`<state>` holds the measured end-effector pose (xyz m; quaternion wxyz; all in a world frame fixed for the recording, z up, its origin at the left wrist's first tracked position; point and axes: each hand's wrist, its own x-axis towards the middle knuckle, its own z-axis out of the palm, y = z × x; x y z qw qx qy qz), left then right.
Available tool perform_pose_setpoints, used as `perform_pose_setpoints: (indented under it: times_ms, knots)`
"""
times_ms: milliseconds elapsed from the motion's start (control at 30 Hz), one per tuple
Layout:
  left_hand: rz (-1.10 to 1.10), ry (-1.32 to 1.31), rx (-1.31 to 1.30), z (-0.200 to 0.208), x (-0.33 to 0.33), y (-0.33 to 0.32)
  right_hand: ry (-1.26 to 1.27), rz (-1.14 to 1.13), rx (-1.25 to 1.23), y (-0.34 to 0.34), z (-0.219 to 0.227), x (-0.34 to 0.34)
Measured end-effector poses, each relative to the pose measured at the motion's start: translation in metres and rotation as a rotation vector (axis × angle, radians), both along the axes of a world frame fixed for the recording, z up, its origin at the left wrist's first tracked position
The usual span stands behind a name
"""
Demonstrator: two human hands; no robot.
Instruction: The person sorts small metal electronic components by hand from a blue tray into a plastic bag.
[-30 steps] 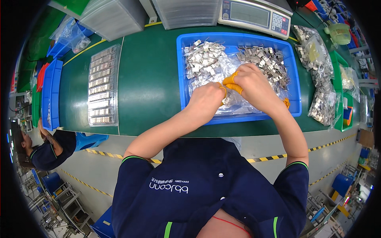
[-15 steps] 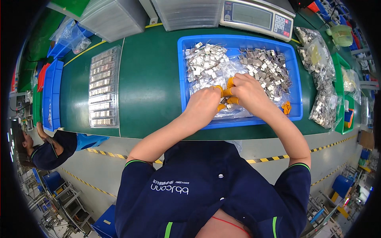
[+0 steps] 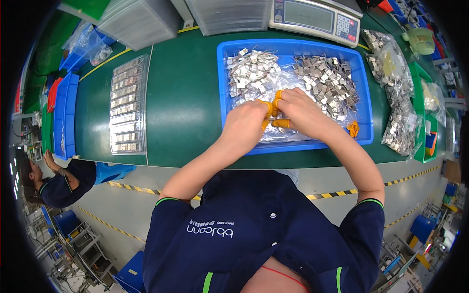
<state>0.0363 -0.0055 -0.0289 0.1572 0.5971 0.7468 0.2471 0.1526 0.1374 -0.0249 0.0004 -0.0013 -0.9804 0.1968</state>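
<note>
Over the front part of a blue tray (image 3: 367,97), my two hands meet with orange covers on several fingertips. My left hand (image 3: 245,123) is closed, its fingertips pinched together beside the other hand's. My right hand (image 3: 302,111) is closed too, thumb and fingers bent inward. Whatever lies between the fingertips is too small and hidden to name. Behind my left hand is a heap of small silvery metal parts with thin wire legs (image 3: 251,72). A darker heap of similar parts (image 3: 326,80) lies behind my right hand. Clear plastic bag film (image 3: 289,139) lines the tray beneath both hands.
Left on the green table, a clear case (image 3: 128,105) holds rows of parts. A scale (image 3: 315,19) and plastic boxes (image 3: 229,17) stand behind the tray. Bagged parts (image 3: 398,97) lie right; orange finger covers (image 3: 352,129) sit in the tray's corner. Another person (image 3: 63,178) is far left.
Both hands have shifted slightly left and stay close together, fingertips still pinched. The whole view has moved a little. The heaps in the tray look the same.
</note>
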Motion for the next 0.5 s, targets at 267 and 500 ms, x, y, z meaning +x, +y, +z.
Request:
perform_pose_setpoints:
  times_ms: [267,500]
  knots:
    - [0.357,-0.624,0.280,0.024,-0.006,-0.006,0.088,-0.215,-0.059,-0.015,-0.001,0.008]
    - [0.376,-0.945,0.485,0.024,0.001,0.000,0.395,-0.507,-0.952,-0.024,0.014,0.005]
